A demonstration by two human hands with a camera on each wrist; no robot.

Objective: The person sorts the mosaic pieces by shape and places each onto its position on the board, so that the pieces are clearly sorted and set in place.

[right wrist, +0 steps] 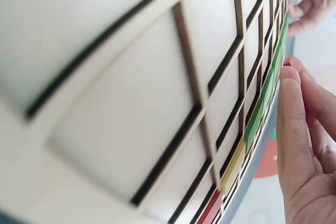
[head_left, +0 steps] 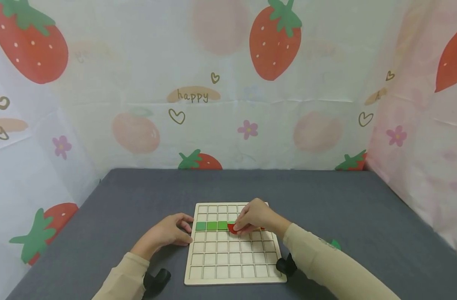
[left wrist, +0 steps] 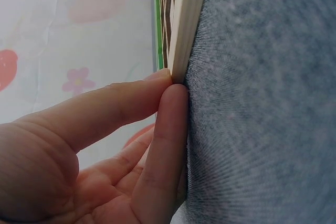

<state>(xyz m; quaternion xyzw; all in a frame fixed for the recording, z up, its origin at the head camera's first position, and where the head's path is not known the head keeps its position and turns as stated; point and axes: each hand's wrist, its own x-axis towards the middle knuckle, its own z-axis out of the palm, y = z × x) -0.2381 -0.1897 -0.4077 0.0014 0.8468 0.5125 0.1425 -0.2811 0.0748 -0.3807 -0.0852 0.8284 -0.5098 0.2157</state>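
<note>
- A strawberry cloth (head_left: pixel 149 75) hangs behind the dark tabletop (head_left: pixel 138 191), which looks soft and ribbed.
- The right hand (head_left: pixel 257 216) pinches a red piece (head_left: pixel 232 228) over the board (head_left: pixel 222 272), nearer the board's far edge.
- The left hand (head_left: pixel 170 230), fingers loosely bent, touches the board's left edge.
- The red piece is thin with a round side. It looks light, stiff and maybe slippery — pinching its rim should work best.
- The board looks like pale, hard wood with little square boxes — good to hold by its sides.
- Flat green tiles (head_left: pixel 211 226), a yellow tile (right wrist: pixel 233 169) and a red tile (right wrist: pixel 210 208) make one row.
- Something green (head_left: pixel 335 244) peeks past the right sleeve (head_left: pixel 325 258).
</note>
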